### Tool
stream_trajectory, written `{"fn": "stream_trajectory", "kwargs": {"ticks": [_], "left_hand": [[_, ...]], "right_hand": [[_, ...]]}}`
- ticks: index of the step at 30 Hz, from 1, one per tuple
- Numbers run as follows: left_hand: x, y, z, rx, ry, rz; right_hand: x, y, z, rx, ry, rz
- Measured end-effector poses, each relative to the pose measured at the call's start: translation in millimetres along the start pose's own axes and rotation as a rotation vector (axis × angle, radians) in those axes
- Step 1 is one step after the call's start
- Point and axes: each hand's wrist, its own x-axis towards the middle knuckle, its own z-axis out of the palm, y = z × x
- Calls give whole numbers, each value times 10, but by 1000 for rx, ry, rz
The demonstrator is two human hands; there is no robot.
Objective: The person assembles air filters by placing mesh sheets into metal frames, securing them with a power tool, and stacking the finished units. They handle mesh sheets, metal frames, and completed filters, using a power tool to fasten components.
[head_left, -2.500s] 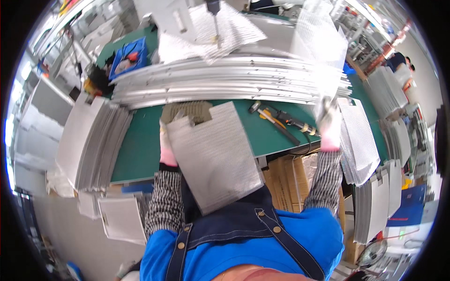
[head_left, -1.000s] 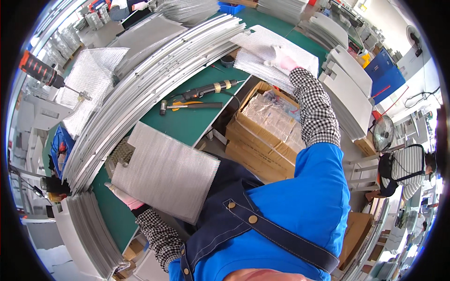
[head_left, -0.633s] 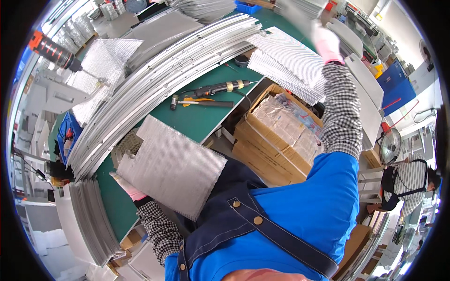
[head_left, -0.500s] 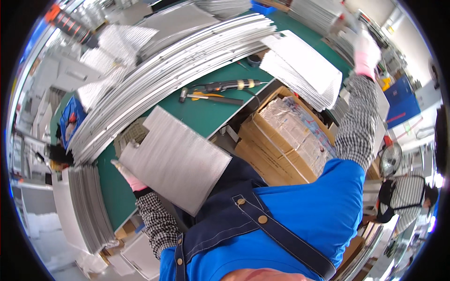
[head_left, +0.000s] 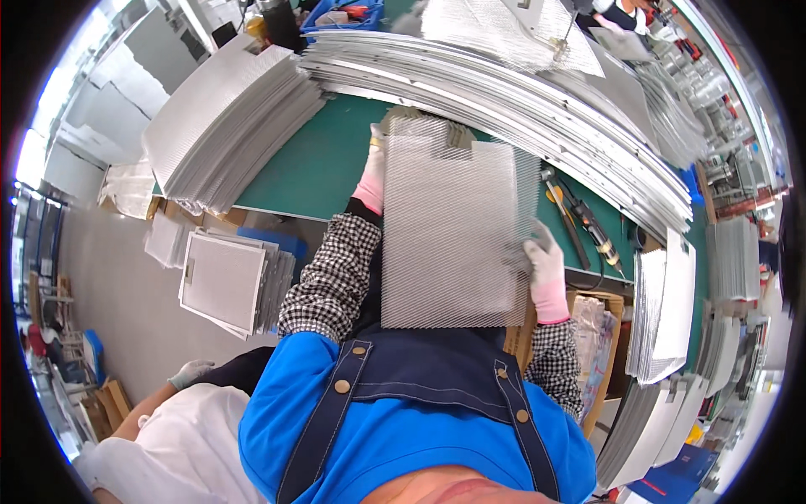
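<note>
The mesh sheet (head_left: 449, 244) lies at the near edge of the green table (head_left: 294, 160). The hands are apart: left hand (head_left: 372, 172) along its left edge, right hand (head_left: 546, 269) at its right edge. Whether either grips cannot be determined.

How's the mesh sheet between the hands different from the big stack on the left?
The mesh sheet mostly shows one broad, flat face, while the stack also shows many layered edges. The left hand is at the mesh sheet's left edge and the right hand by its right side, but neither touches the stack. Both look greyish and have a notch.
</note>
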Motion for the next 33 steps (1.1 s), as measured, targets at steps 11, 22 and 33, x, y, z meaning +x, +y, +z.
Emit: {"fn": "stream_trajectory", "kwargs": {"ticks": [11,22,33], "left_hand": [[-134,-13,351,-201,-69,-28],[-160,485,691,16,-539,218],[-713,671,1218,675,-234,608]], "right_hand": [[201,147,147,129,-62,84],[506,112,-31,-121,-284,100],[9,199,336,69,-305,24]]}}
